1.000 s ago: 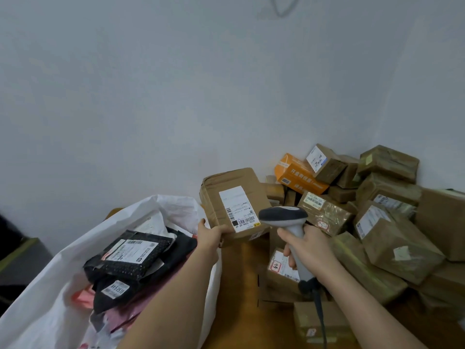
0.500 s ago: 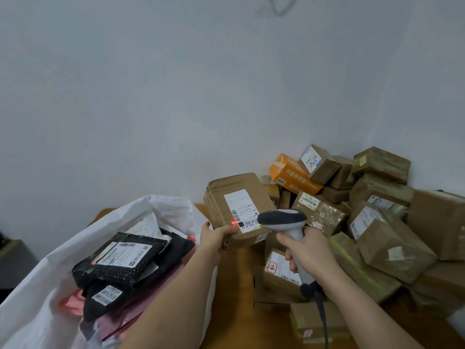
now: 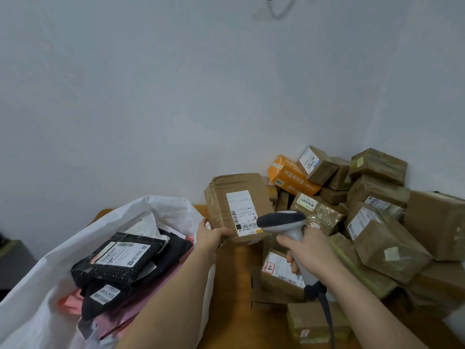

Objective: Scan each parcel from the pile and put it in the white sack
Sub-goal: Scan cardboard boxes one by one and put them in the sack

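My left hand [image 3: 211, 235] grips the lower left corner of a brown cardboard parcel [image 3: 221, 197], held upright above the table with its white label facing me. My right hand [image 3: 310, 253] holds a grey barcode scanner [image 3: 281, 220] by the handle, its head right beside the label's barcode. The white sack [image 3: 37, 285] stands open at the lower left, with several black and pink mailer bags [image 3: 120, 260] inside. The pile of brown parcels [image 3: 377, 222] fills the right corner against the wall.
An orange box [image 3: 292, 177] lies at the back of the pile. More small parcels [image 3: 279, 273] lie on the wooden table [image 3: 231, 298] under my right hand. The scanner's cable [image 3: 327, 321] hangs down near my right wrist. A grey wall rises behind.
The red scan dot seen on the label half a second ago is gone. The parcel and both hands have stayed almost where they were.
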